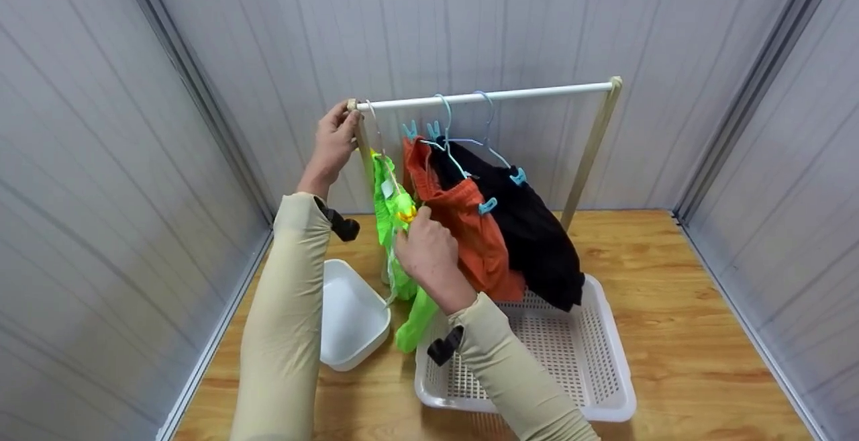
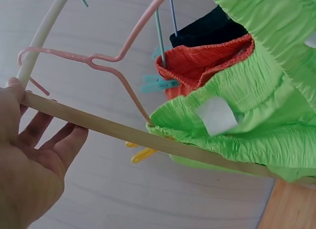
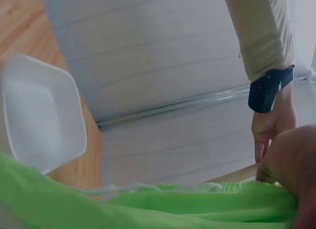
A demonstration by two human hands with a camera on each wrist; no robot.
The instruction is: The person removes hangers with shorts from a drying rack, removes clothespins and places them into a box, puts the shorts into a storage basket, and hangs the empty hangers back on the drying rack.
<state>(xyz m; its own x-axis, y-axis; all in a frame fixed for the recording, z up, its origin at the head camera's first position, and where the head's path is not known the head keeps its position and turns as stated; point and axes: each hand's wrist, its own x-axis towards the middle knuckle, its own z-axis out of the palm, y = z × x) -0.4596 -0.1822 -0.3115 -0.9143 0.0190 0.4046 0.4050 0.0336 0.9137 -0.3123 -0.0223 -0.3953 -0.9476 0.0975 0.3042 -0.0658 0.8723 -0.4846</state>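
Observation:
At the rack's left top corner, my left hand [image 1: 333,145] grips the wooden post [image 2: 113,128] where the white rod [image 1: 537,94] meets it. A pink hanger [image 2: 111,62] hooks over the rod beside that hand. Bright green shorts [image 2: 256,125] with a white label hang from this hanger, held by yellow clips [image 2: 143,155]. My right hand [image 1: 429,246] pinches the shorts' waistband by the near yellow clip [image 1: 407,215]; its fingertips are partly hidden. In the right wrist view, the green cloth spreads below my right hand [image 3: 289,160].
Orange shorts [image 1: 470,226] and a black garment [image 1: 537,233] hang to the right on hangers with blue clips [image 1: 488,206]. Beneath is a white perforated basket [image 1: 624,394], with a white basin [image 1: 356,354] to its left on the wood-look floor [image 1: 704,333]. Panel walls [image 1: 335,18] surround the rack.

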